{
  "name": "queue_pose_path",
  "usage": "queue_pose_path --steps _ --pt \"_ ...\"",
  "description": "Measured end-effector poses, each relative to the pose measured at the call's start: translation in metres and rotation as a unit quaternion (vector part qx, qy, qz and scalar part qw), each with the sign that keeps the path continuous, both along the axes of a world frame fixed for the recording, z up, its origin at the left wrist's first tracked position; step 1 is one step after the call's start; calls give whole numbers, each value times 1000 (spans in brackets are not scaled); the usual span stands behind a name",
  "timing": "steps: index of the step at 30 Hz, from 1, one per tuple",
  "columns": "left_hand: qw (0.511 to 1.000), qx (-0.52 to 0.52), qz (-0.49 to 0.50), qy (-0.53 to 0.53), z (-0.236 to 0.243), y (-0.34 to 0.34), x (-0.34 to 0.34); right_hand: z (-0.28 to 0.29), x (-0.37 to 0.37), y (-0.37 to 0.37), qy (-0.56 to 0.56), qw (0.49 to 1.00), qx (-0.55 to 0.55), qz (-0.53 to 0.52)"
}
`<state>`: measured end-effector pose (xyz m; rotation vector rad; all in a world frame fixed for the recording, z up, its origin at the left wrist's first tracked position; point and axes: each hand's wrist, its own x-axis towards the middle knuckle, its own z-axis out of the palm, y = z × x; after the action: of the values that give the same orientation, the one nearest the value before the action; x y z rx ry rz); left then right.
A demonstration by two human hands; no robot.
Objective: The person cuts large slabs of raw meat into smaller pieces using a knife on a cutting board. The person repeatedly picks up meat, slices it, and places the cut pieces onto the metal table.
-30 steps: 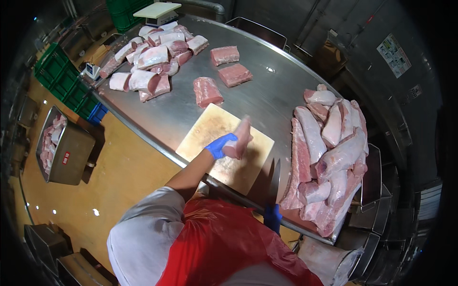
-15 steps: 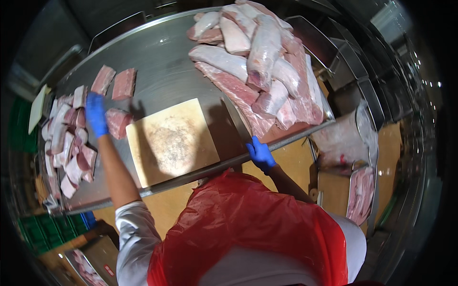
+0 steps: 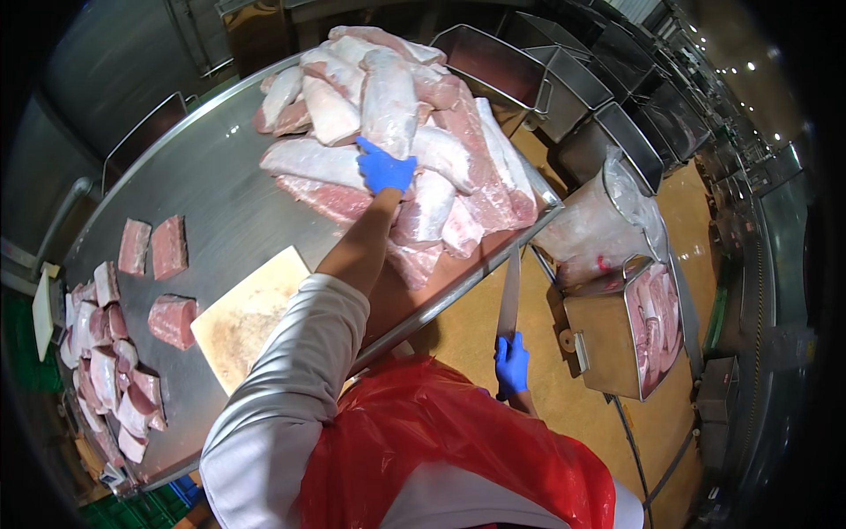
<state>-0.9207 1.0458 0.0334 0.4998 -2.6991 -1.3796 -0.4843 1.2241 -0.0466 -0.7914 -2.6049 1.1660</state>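
Note:
My left hand (image 3: 386, 169), in a blue glove, reaches across the table to a pile of large raw meat pieces. It grips the near end of a long pale pork loin (image 3: 389, 101) lying on top; some fingertips are hidden. My right hand (image 3: 511, 363), also gloved in blue, is closed round the handle of a long knife (image 3: 509, 295). Its blade points away from me, past the table's front edge and over the floor. A worn cream cutting board (image 3: 242, 331) lies on the table, partly covered by my left sleeve. Left of it sits a short cut block of meat (image 3: 173, 321).
Two more meat blocks (image 3: 168, 247) and a heap of smaller cuts (image 3: 104, 379) lie on the left of the steel table (image 3: 207, 163). At right stand a plastic-lined container (image 3: 586, 220) and a metal bin of meat strips (image 3: 656, 322). Steel tubs (image 3: 498, 66) stand behind.
My left hand has gone from the cut pieces at left to the loin on the pile. My right hand has drawn the knife off the table, out to the right. The view has turned right.

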Motion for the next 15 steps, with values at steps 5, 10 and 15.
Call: queue_pose_path --steps 5,10,15 --pt "988 91 -5 125 -42 -39 -37 -15 21 30 -17 999 -8 -31" --pt "936 308 -161 59 -33 -104 -4 -33 -5 39 -14 1000 1 15" --pt "961 237 -140 -37 -1 -198 43 -67 -62 42 46 986 84 137"
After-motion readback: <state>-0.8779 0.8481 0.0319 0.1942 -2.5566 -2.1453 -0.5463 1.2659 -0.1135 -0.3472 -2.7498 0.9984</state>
